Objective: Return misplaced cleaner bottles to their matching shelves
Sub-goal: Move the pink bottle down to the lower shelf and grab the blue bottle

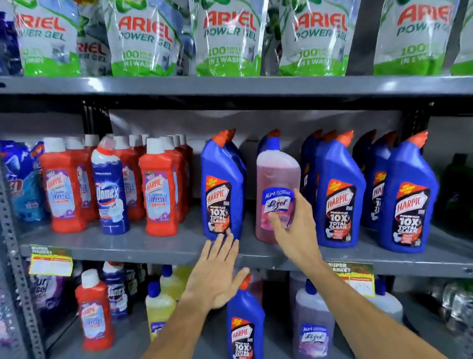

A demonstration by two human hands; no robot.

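A pink Lizol bottle (275,193) stands among blue Harpic bottles (339,193) on the middle shelf (139,246). My right hand (296,229) touches its label from the right, fingers spread and not closed around it. My left hand (216,274) hovers open in front of the shelf edge, just below another blue Harpic bottle (221,189). A dark blue Domex bottle (110,186) stands among red Harpic bottles (159,187) at the left. On the lower shelf a lone blue Harpic bottle (245,327) stands beside a purple Lizol bottle (313,327), a yellow bottle (159,306) and a red Harpic bottle (96,315).
Ariel Power Gel pouches (227,31) fill the top shelf. Dark green bottles (472,192) stand at the far right of the middle shelf. A grey perforated upright (4,203) frames the left side. Yellow price tags (50,262) hang on the shelf edge.
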